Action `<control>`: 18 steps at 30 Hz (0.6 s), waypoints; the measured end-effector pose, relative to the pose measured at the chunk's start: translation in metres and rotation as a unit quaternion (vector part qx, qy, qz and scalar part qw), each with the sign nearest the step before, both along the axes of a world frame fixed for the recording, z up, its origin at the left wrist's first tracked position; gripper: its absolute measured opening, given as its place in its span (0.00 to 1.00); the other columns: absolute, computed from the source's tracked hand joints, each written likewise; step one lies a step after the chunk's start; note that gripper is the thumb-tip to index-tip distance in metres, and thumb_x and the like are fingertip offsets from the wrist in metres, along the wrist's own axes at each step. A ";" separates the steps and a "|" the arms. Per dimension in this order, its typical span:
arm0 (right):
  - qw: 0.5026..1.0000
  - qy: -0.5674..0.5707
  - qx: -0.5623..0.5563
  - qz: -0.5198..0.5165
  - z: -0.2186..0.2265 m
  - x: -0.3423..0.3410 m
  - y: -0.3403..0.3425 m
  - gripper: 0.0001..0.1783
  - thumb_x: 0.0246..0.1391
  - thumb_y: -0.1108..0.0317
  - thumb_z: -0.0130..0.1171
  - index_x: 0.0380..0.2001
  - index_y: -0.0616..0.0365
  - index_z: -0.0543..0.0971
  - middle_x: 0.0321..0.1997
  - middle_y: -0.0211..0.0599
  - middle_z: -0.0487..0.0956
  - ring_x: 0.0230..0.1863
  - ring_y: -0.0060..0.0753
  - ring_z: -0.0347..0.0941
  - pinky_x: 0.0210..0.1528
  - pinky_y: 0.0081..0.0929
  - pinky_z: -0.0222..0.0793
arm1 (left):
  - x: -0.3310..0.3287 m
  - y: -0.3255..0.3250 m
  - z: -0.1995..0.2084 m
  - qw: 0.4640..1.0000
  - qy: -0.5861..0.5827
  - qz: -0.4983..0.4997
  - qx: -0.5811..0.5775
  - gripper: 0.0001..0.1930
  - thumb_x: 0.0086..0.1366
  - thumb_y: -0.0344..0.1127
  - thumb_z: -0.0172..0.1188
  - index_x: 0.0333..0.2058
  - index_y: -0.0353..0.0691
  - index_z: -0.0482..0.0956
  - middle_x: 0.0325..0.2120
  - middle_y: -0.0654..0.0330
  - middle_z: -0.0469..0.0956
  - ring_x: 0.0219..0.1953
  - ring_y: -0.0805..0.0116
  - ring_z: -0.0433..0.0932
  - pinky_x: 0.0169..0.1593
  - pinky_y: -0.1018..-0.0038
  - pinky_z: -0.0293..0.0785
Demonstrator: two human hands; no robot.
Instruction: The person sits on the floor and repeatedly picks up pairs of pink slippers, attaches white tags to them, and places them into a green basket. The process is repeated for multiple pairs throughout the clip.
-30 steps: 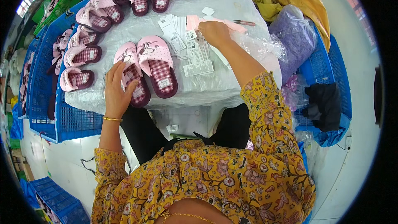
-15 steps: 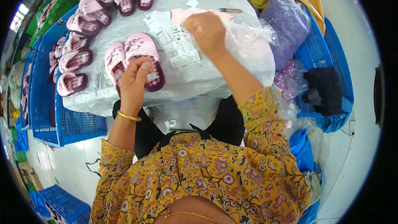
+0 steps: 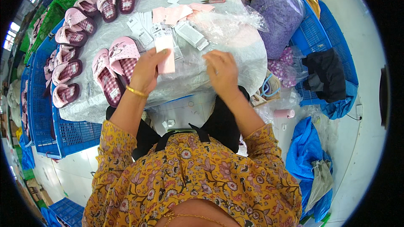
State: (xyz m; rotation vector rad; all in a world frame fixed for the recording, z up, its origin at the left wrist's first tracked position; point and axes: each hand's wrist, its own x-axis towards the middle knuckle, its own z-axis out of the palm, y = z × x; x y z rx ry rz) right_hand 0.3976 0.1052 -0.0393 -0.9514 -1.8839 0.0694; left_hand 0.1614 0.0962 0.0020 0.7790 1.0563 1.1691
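My left hand (image 3: 146, 70) pinches a pale pink paper strip (image 3: 167, 62), which stands upright over the table's near half. Beside that hand, a pair of pink slippers lies on the plastic-covered table: a left one (image 3: 101, 65) and a right one (image 3: 123, 49), with checked insoles and dark red soles. My right hand (image 3: 221, 72) hovers over the table's near right part, slightly blurred, its fingers loosely bent and apart with nothing seen in them. Just beyond it are a stack of white printed labels (image 3: 191, 35) and more pink paper pieces (image 3: 171, 14).
Several pink slippers (image 3: 67, 72) line the table's left and far edges. A small cutter (image 3: 213, 1) lies at the far side. Blue crates (image 3: 78, 136) flank the table; a bag of purple material (image 3: 277, 17) and dark cloth (image 3: 326, 75) are at right.
My left hand has let go of the slipper and now holds a pink paper strip. My right hand has come back from the pink papers toward me. The labels have shifted.
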 end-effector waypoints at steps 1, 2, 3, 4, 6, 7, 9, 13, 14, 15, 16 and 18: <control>0.999 -0.026 -0.017 -0.024 -0.005 0.010 0.012 0.15 0.43 0.74 0.62 0.38 0.50 0.81 0.39 0.32 0.77 0.39 0.40 0.73 0.43 0.38 0.70 | 0.006 0.010 0.003 1.000 -0.002 0.001 0.012 0.14 0.65 0.35 0.61 0.45 0.32 0.77 0.38 0.62 0.80 0.36 0.76 0.78 0.41 0.77 0.75; 0.997 -0.072 -0.020 -0.023 -0.008 0.018 0.022 0.15 0.44 0.74 0.61 0.38 0.49 0.82 0.38 0.32 0.77 0.39 0.40 0.73 0.43 0.38 0.70 | 0.013 0.021 0.005 1.000 -0.004 0.003 0.024 0.14 0.65 0.35 0.61 0.45 0.32 0.77 0.38 0.62 0.80 0.36 0.75 0.78 0.41 0.77 0.76; 0.993 -0.117 -0.021 -0.021 -0.010 0.022 0.032 0.14 0.45 0.74 0.59 0.38 0.48 0.82 0.38 0.32 0.78 0.39 0.40 0.74 0.43 0.38 0.70 | 0.020 0.032 0.008 0.999 -0.005 0.006 0.036 0.14 0.65 0.35 0.60 0.46 0.32 0.76 0.39 0.61 0.80 0.36 0.75 0.78 0.41 0.77 0.76; 0.986 -0.163 -0.021 -0.020 -0.011 0.026 0.041 0.14 0.46 0.73 0.58 0.38 0.48 0.83 0.37 0.32 0.78 0.39 0.41 0.74 0.43 0.37 0.71 | 0.028 0.043 0.010 0.999 0.006 -0.004 0.041 0.14 0.65 0.35 0.60 0.45 0.31 0.76 0.39 0.61 0.79 0.37 0.74 0.78 0.41 0.76 0.76; 0.974 -0.222 -0.037 0.019 -0.010 0.031 0.055 0.13 0.48 0.72 0.55 0.37 0.48 0.83 0.36 0.32 0.78 0.40 0.41 0.74 0.42 0.37 0.71 | 0.046 0.063 0.014 0.998 0.029 -0.022 0.049 0.14 0.65 0.35 0.59 0.44 0.31 0.76 0.40 0.59 0.79 0.37 0.73 0.79 0.42 0.74 0.77; 0.966 -0.253 -0.046 0.036 -0.008 0.034 0.060 0.12 0.50 0.72 0.54 0.36 0.48 0.83 0.36 0.32 0.78 0.40 0.41 0.75 0.42 0.37 0.71 | 0.056 0.074 0.014 0.997 0.033 -0.043 0.049 0.13 0.66 0.34 0.58 0.45 0.33 0.75 0.40 0.59 0.79 0.39 0.71 0.79 0.43 0.73 0.77; 0.947 -0.305 -0.082 0.051 0.000 0.035 0.067 0.10 0.51 0.70 0.53 0.34 0.49 0.82 0.35 0.32 0.78 0.41 0.41 0.75 0.42 0.38 0.71 | 0.073 0.093 0.010 0.995 0.045 -0.081 0.047 0.12 0.68 0.34 0.56 0.47 0.36 0.74 0.41 0.57 0.79 0.41 0.68 0.79 0.46 0.71 0.77; 0.955 -0.276 -0.053 0.090 -0.006 0.033 0.076 0.06 0.51 0.70 0.54 0.30 0.50 0.80 0.35 0.32 0.78 0.41 0.40 0.75 0.42 0.39 0.71 | 0.100 0.122 -0.005 0.991 -0.049 -0.122 0.021 0.14 0.70 0.30 0.49 0.51 0.29 0.68 0.44 0.49 0.77 0.45 0.59 0.80 0.50 0.64 0.78; 0.961 -0.258 -0.043 0.091 -0.007 0.034 0.074 0.05 0.50 0.70 0.55 0.30 0.51 0.79 0.36 0.32 0.77 0.41 0.40 0.75 0.42 0.39 0.71 | 0.102 0.133 -0.017 0.991 -0.057 -0.122 0.013 0.15 0.70 0.29 0.48 0.52 0.28 0.66 0.45 0.48 0.77 0.46 0.57 0.79 0.51 0.63 0.78; 0.966 -0.241 -0.033 0.090 -0.008 0.037 0.070 0.05 0.49 0.70 0.56 0.31 0.52 0.79 0.36 0.33 0.77 0.41 0.40 0.75 0.42 0.39 0.71 | 0.107 0.138 -0.020 0.990 -0.067 -0.124 0.004 0.16 0.70 0.28 0.47 0.53 0.26 0.65 0.45 0.46 0.77 0.47 0.55 0.79 0.52 0.62 0.78; 0.970 -0.223 -0.023 0.089 -0.009 0.040 0.065 0.05 0.49 0.69 0.57 0.31 0.52 0.78 0.37 0.33 0.77 0.41 0.39 0.75 0.42 0.39 0.71 | 0.112 0.142 -0.022 0.991 -0.062 -0.119 -0.009 0.16 0.70 0.27 0.46 0.53 0.24 0.64 0.47 0.45 0.76 0.47 0.55 0.79 0.53 0.62 0.78; 0.980 -0.171 0.001 0.104 -0.010 0.041 0.055 0.06 0.48 0.70 0.58 0.33 0.54 0.77 0.38 0.33 0.77 0.41 0.40 0.74 0.42 0.38 0.70 | 0.120 0.147 -0.028 0.992 -0.059 -0.113 -0.028 0.10 0.69 0.30 0.48 0.46 0.31 0.70 0.40 0.54 0.75 0.40 0.63 0.78 0.45 0.66 0.77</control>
